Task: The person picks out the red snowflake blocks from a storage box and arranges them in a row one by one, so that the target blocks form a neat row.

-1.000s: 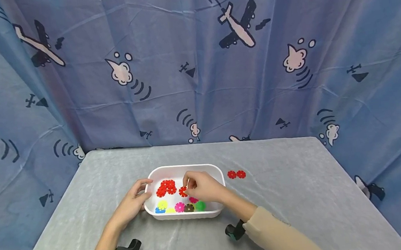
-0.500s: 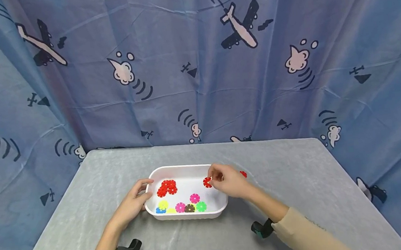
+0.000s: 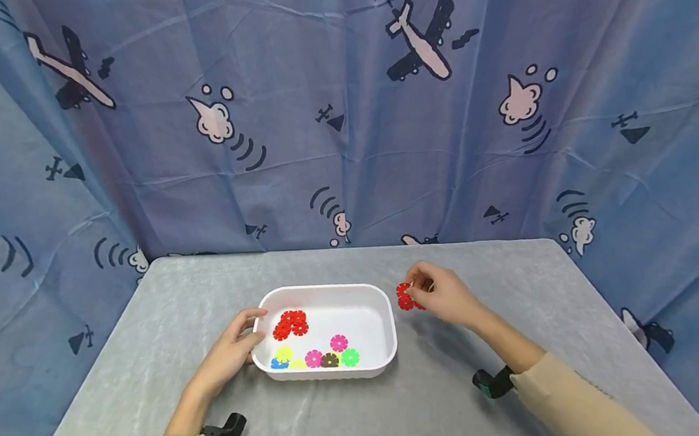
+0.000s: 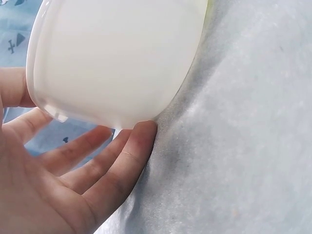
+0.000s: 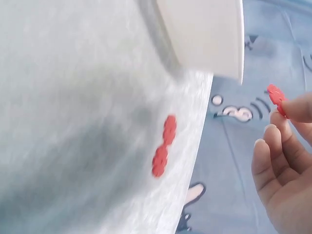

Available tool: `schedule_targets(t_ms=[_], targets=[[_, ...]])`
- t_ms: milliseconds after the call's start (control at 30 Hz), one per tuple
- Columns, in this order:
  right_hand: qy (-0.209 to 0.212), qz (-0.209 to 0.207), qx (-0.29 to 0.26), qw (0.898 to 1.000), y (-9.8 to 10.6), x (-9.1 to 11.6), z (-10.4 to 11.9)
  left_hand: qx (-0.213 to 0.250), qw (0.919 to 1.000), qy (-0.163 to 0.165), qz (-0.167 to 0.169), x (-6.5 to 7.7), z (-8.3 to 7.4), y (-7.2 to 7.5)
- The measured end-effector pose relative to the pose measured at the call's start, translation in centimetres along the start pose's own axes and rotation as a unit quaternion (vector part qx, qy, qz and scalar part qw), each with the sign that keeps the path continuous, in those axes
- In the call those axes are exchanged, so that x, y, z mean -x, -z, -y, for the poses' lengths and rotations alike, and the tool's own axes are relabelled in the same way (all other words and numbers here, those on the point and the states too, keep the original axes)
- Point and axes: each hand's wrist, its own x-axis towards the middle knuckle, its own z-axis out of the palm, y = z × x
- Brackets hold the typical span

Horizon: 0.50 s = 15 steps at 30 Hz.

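Observation:
My right hand (image 3: pixel 444 294) pinches a red snowflake disc (image 5: pixel 276 95) between thumb and fingertips, raised above the table to the right of the white basin. Below it two more red snowflake discs (image 5: pixel 164 146) lie side by side on the tabletop, partly covered by the hand in the head view. My left hand (image 3: pixel 231 350) grips the left end of the white basin (image 3: pixel 325 289); in the left wrist view its fingers (image 4: pixel 131 151) lie against the outer wall. Inside the basin, several red snowflake discs (image 3: pixel 290 324) are heaped toward the left.
Along the basin's near side lie a green disc (image 3: pixel 350 357), a brown disc (image 3: pixel 329 360), pink discs (image 3: pixel 314 359), yellow discs (image 3: pixel 283 354) and a blue disc (image 3: pixel 279 364). Grey cloth covers the table (image 3: pixel 494 274). A blue patterned curtain (image 3: pixel 289 111) hangs behind.
My right hand has carried the red snowflake disc from inside the basin over its right rim to above the two discs on the table. The left hand has stayed on the basin.

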Motion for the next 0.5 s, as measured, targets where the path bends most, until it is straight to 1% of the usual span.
schedule_targets(t_ms=[200,500], targets=[[-0.032,-0.018,-0.004,0.999,1.0,0.1,-2.1,0.005,1.0000,-0.003,0.001,0.0,0.0,0.0],[-0.080,-0.016,-0.005,0.997,1.6,0.5,-5.9,0.004,1.0000,-0.005,0.002,0.0,0.1,0.1]])
